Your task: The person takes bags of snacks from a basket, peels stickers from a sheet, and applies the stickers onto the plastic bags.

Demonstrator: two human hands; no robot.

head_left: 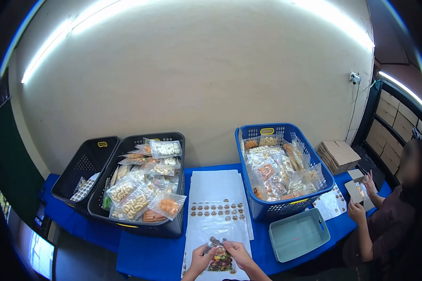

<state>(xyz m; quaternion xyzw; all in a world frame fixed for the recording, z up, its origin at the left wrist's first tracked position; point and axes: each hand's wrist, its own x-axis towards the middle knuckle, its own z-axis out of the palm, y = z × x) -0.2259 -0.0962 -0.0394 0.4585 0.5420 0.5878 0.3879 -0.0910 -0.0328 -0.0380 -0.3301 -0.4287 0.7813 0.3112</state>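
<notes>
Near the table's front edge, a clear plastic bag point(220, 267) of dark, red and yellow pieces lies between my hands over white sheets. My left hand point(200, 258) grips the bag's left side, fingers closed. On the other side my right hand point(239, 255) pinches the bag, its thumb by a round sticker point(220, 251) on the front. Just beyond the bag is a white sticker sheet point(218, 187) with rows of round brown stickers. What the bag's pieces are, I cannot make out.
A black basket point(182, 225) of filled snack bags stands left, beside another black basket point(61, 189). Right are a blue basket point(267, 210) of bags, a grey-green tray point(297, 239) and flattened cardboard point(337, 157). At far right, a person point(384, 234) holds a small box point(354, 189).
</notes>
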